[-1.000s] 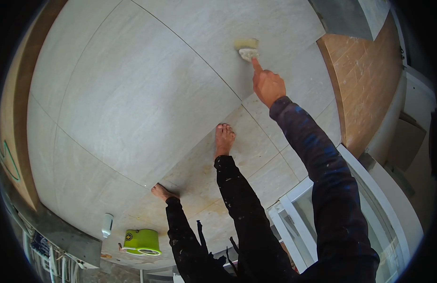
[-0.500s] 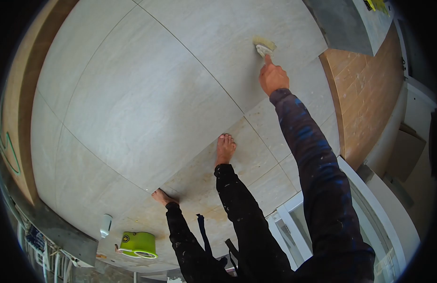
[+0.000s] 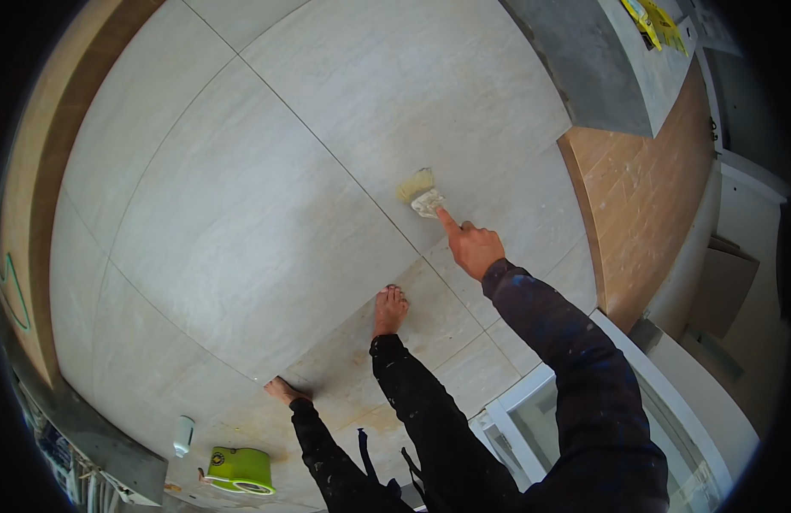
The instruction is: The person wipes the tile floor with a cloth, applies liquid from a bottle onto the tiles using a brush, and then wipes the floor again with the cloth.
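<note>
My right hand [image 3: 476, 248] is closed around the handle of a wide paintbrush [image 3: 427, 202], index finger stretched along it toward the head. The pale yellow bristles point up and to the left, just over or on the large light-grey floor tiles [image 3: 241, 188]; whether they touch I cannot tell. White residue coats the base of the bristles. Most of the handle is hidden in my grip. My left hand is out of the picture.
My bare feet stand on a dusty, brown-stained tile strip [image 3: 344, 338]. A green bucket [image 3: 240, 468] and a white bottle [image 3: 183, 436] are at lower left. Brick-patterned tan surface [image 3: 626, 205], grey block [image 3: 583, 64] and white-framed glass door [image 3: 536, 419] lie to the right.
My right hand has drawn the brush back toward my feet and to the left. The brush head has turned to point more leftward. The view has shifted a little.
</note>
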A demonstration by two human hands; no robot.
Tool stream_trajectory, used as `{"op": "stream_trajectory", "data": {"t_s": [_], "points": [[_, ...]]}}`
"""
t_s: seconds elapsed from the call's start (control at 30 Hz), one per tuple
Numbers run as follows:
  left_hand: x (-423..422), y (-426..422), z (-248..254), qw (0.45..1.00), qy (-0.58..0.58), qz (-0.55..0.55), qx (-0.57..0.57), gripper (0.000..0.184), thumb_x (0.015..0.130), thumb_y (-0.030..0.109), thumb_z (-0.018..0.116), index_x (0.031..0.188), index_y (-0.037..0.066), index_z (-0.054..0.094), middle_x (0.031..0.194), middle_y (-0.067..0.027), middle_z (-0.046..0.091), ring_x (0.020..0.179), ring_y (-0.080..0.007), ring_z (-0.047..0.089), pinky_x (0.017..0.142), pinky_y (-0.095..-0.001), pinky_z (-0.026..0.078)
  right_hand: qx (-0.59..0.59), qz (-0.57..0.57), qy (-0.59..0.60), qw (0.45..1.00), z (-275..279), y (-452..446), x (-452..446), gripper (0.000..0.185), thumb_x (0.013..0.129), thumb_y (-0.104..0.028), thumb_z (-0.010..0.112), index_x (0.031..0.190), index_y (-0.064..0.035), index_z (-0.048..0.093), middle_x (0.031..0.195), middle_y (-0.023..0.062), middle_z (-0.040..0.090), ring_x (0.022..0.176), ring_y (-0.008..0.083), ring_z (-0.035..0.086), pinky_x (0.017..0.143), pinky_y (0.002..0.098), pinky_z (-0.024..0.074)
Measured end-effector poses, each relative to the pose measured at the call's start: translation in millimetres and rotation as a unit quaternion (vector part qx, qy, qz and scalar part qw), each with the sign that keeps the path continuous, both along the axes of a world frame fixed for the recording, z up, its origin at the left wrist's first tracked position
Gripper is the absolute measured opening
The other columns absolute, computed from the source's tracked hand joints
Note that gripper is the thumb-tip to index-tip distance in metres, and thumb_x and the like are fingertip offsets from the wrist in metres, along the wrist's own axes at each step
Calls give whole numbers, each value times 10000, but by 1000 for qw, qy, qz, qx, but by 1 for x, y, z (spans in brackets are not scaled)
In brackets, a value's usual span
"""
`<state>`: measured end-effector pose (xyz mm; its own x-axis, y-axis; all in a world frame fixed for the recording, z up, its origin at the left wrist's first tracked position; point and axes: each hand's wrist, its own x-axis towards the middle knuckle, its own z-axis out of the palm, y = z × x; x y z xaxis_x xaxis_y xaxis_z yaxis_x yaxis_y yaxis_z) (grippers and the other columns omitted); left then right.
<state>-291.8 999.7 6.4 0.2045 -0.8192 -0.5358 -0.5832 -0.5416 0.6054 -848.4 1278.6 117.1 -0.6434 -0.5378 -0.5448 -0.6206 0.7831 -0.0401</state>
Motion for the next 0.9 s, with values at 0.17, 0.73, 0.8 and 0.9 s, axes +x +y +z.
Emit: {"op": "stream_trajectory", "data": {"t_s": [0.17, 0.73, 0.8, 0.9], "points": [[8, 5, -2, 1000, -7, -4, -13, 591, 1092, 402, 480, 1469, -48, 550, 1473, -162, 594, 1285, -304, 557, 1111, -432, 417, -8, -225, 156, 962, -19, 7, -195, 426, 1057, -276, 477, 1450, -130, 554, 1030, 268, 750, 965, 462, 730, 856, 569, 578], [14, 9, -15, 999, 30, -25, -37, 609, 1065, 376, 562, 1498, -49, 515, 1527, -172, 550, 1342, -298, 523, 1175, -417, 372, 54, -53, 16, 997, 26, -46, -176, 501, 1033, -240, 539, 1531, -184, 534, 1051, 241, 767, 995, 439, 747, 893, 555, 594], [11, 9, -27, 999, 24, 6, -29, 609, 1070, 377, 550, 1502, -50, 512, 1535, -172, 547, 1338, -295, 526, 1169, -418, 376, 11, -118, 85, 989, 1, -59, -219, 555, 1031, -252, 542, 1579, -206, 477, 1025, 239, 768, 988, 440, 750, 910, 551, 594], [29, 9, -5, 999, -5, 15, -28, 605, 1073, 376, 543, 1496, -56, 519, 1518, -174, 563, 1324, -288, 534, 1156, -421, 384, -45, -212, 135, 967, -25, -87, -239, 584, 1027, -236, 531, 1600, -183, 434, 1021, 249, 766, 979, 444, 750, 901, 563, 591]]}}
